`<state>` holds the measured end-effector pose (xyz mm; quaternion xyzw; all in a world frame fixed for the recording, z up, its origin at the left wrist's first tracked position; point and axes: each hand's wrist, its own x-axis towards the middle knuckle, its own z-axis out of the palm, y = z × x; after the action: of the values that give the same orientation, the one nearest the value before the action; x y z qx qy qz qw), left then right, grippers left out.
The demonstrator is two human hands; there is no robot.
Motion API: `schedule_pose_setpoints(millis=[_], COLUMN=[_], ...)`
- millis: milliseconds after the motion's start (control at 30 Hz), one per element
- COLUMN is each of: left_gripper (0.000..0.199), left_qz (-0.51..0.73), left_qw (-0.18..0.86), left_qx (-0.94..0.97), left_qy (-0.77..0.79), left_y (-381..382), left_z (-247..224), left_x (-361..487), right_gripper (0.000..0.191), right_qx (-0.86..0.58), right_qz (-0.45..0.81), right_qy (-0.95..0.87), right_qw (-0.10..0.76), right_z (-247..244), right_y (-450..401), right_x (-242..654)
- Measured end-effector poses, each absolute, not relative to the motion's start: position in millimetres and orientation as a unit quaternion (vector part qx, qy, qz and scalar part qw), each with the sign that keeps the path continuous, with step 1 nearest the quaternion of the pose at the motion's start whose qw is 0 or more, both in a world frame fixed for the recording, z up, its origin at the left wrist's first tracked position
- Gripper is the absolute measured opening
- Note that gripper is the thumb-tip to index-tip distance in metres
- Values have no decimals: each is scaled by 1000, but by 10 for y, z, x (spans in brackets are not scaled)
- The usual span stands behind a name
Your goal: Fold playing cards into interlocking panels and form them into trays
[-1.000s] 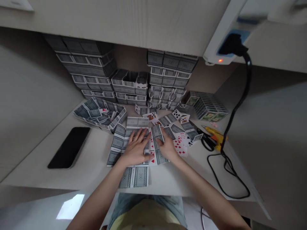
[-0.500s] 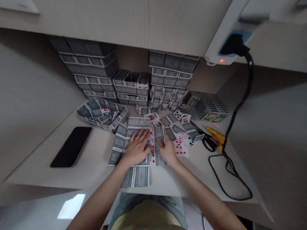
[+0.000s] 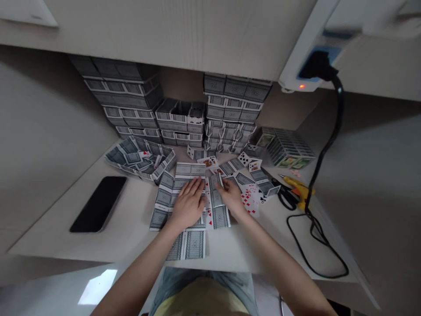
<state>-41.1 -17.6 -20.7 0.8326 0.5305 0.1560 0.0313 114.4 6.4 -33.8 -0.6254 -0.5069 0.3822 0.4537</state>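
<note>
Left hand (image 3: 189, 208) lies flat, fingers straight, pressed over the joined cards (image 3: 179, 184); and there, right hand (image 3: 226, 193) pinches the card strip (image 3: 216, 197), black phone (image 3: 98, 204) off left!

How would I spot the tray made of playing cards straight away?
Find the tall card tower at the back left of the desk. The tray sits in front of it, beyond the smartphone. Its many sides and jumbled cards inside set it apart.

Card sheet (image 3: 165, 193) lies on a desk (image 3: 131, 224) before stacked card blocks (image 3: 230, 109).
To its left lies a phone (image 3: 98, 204), with a tray (image 3: 165, 163) holding cards (image 3: 133, 158) behind; to its right, loose cards (image 3: 250, 199), then scissors (image 3: 287, 198).
</note>
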Motion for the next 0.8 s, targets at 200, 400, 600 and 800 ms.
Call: schedule_pose_setpoints(millis=[200,400,600,800], left_gripper=[47,47,46,46], left_qz=[161,170,174,176], left_qw=[25,12,14,21], left_qx=[832,829,828,828], left_qy=[531,533,534,532], left_y=[-174,-166,-167,-166], left_z=[-202,-233,-232,-224], left_x=[-406,-404,-405,-408], right_gripper=[25,24,25,27], right_qx=[-680,-700,-688,-694], right_qz=[331,306,326,310], right_qy=[-493,-457,-425,-408], right_qw=[431,457,490,506], right_z=[-424,-455,-446,-440], right_y=[226,146,85,55], right_x=[1159,1148,1142,1145])
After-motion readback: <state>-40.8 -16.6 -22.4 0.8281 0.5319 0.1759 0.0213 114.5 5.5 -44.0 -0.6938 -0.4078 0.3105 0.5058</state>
